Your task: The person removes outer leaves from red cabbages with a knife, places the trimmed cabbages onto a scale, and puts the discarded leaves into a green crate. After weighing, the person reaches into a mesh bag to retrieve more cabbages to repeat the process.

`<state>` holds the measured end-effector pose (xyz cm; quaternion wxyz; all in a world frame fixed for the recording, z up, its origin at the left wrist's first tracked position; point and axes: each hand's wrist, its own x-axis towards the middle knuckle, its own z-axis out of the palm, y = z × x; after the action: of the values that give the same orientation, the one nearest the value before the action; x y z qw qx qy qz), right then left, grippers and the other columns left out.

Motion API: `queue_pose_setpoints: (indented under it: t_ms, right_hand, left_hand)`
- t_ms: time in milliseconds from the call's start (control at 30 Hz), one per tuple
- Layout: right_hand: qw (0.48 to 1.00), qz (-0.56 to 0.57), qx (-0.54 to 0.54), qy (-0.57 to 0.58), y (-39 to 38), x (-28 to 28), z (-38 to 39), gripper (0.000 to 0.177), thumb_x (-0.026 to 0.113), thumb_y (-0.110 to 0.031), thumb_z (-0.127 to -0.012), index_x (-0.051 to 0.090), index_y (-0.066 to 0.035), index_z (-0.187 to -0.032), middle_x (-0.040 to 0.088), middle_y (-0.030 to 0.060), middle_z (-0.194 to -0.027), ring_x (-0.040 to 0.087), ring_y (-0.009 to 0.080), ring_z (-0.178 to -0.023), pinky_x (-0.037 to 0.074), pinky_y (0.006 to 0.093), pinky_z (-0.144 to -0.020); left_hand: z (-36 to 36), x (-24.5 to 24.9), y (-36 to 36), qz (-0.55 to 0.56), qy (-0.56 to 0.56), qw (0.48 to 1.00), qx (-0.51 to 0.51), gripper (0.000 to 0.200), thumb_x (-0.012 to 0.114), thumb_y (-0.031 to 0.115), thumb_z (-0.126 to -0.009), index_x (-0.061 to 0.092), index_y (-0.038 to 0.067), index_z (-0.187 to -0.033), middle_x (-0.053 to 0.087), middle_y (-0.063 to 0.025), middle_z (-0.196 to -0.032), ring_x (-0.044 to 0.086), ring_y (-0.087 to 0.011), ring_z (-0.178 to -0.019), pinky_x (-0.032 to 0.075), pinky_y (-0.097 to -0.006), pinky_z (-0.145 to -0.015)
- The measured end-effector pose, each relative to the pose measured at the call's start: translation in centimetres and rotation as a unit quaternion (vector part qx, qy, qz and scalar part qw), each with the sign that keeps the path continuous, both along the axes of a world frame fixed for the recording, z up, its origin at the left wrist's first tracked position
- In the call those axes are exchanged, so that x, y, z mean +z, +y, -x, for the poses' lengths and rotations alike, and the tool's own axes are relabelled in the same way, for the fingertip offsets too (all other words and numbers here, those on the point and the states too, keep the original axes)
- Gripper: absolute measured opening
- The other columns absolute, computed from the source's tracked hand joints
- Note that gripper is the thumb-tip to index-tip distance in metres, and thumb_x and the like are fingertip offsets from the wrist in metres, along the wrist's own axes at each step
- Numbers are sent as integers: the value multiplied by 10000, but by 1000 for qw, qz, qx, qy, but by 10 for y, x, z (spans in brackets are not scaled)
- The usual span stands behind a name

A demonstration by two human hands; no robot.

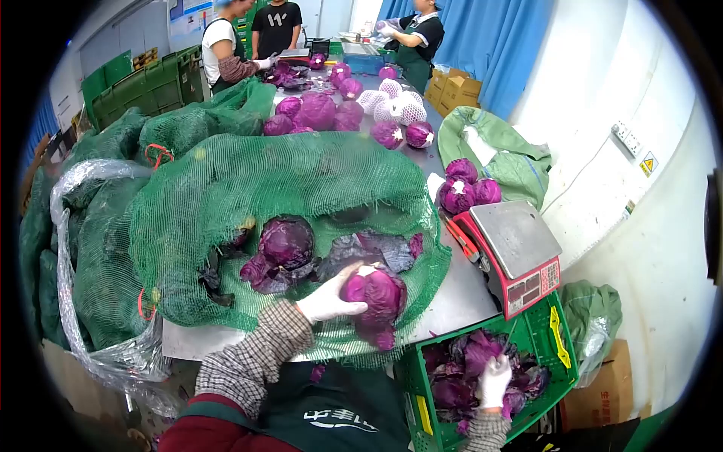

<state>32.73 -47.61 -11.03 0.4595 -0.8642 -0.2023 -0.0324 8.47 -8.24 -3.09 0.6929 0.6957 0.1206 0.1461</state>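
Observation:
My left hand (331, 297), in a white glove, grips a red cabbage (380, 295) from its left side, with a loose outer leaf hanging below. The cabbage is over a green mesh sack (286, 177) spread on the metal table. Behind it on the mesh lie another red cabbage (286, 242) and dark loose leaves (369, 248). At the lower right, my right hand (495, 380), also gloved, is over a green crate (538, 320) full of purple leaves. Its fingers are closed at the edge of a cabbage leaf (480, 354); the exact grip is partly hidden.
A red scale (520, 241) stands at the table's right edge, beside several trimmed cabbages (459, 194). More cabbages (316, 111) and white foam nets (395, 105) lie farther back. Full mesh sacks (105, 248) crowd the left. Several people (418, 38) stand at the far end.

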Motion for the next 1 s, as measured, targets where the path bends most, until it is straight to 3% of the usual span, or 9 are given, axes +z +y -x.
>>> queue_pose_setpoints:
  t_ms: [133,200,233,467,567,733,867,967,1000]
  right_hand:
    - [998,-16,53,-29,23,67,36,385,570,-204,-959,502,-23,-1292,617,88,-1089,585,153,-939,471,253,-821]
    - [966,-84,137,202,69,118,70,414,539,-283,-976,504,-20,-1294,650,76,-1043,543,83,-603,452,223,-596]
    - [956,-113,203,181,89,120,77,363,517,-256,-991,526,-15,-1261,633,67,-1014,477,66,-474,396,203,-466]
    - [906,8,397,-147,161,113,83,533,474,-222,-990,314,29,-1433,426,219,-1408,610,272,-1053,482,322,-897]
    - [903,23,427,25,165,134,86,564,470,-179,-987,248,41,-1456,322,251,-1474,442,331,-1290,387,333,-1038]
    - [934,39,337,-111,176,113,60,242,483,-101,-955,580,32,-1133,626,224,-1073,605,356,-996,486,367,-858]
    - [934,61,259,-239,198,103,51,199,477,-118,-946,584,43,-995,628,227,-903,603,394,-834,506,402,-725]
    - [955,25,149,256,190,117,44,241,450,-135,-950,561,49,-1058,613,205,-809,620,360,-805,501,395,-683]
    - [972,21,196,130,186,78,38,258,449,-169,-961,561,42,-1058,609,197,-811,616,345,-778,497,389,-671]
  left_hand:
    - [-2,24,-6,-295,16,954,-45,1006,809,287,-681,240,10,-1463,314,-194,-1481,331,-277,-1368,272,-361,-1136]
    - [-13,31,-15,-375,3,926,-52,1028,797,352,-660,251,-12,-1450,322,-222,-1467,330,-335,-1368,273,-380,-1138]
    - [-15,33,-18,-414,-6,909,-53,1029,791,360,-656,253,-24,-1445,323,-232,-1463,330,-349,-1366,276,-383,-1137]
    - [-4,46,-52,-477,-13,879,-9,983,759,300,-657,257,-33,-1434,338,-274,-1436,371,-406,-1316,329,-429,-1104]
    - [-6,54,-69,-522,19,853,-6,1001,797,249,-609,290,-10,-1433,330,-232,-1457,375,-385,-1308,350,-408,-1086]
    - [-6,50,-71,-503,6,864,4,979,805,224,-596,318,-7,-1414,323,-225,-1464,375,-384,-1306,353,-416,-1082]
    - [-5,39,-59,-491,-44,870,-11,1013,816,207,-593,283,0,-1430,312,-234,-1468,346,-386,-1337,326,-412,-1101]
    - [14,25,-45,-426,-72,902,-12,1038,821,192,-639,214,13,-1461,328,-222,-1466,333,-327,-1370,288,-388,-1127]
    - [27,17,-37,-342,-32,939,-21,1022,816,211,-651,221,1,-1455,320,-237,-1465,319,-338,-1377,287,-391,-1129]
